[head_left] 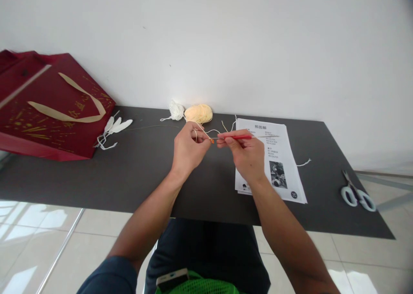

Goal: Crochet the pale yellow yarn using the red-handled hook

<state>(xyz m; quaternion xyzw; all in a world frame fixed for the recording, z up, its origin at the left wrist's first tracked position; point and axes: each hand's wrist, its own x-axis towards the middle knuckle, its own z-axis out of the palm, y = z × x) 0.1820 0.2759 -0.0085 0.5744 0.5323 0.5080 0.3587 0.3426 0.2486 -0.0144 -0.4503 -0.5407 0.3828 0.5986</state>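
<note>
Between finger and thumb, my left hand (191, 147) pinches a small orange crochet piece (212, 141), with cream yarn (202, 128) running over its fingers. A crochet hook with a red handle (238, 137) lies in the closed fingers of my right hand (247, 153); its metal tip points left to the orange piece. Just behind my left hand sit a cream-yellow yarn ball (198, 113) and a smaller white yarn ball (176, 110). Under my right hand lie printed sheets (284, 156) with a text list and a dark photo.
A red gift bag (48, 109) leans at the left, with white crocheted pieces (118, 125) and loose tails beside it. Scissors with pale handles (356, 194) lie near the right edge of the dark table (206, 191). A wall rises behind. A green mesh item (200, 285) is at my lap.
</note>
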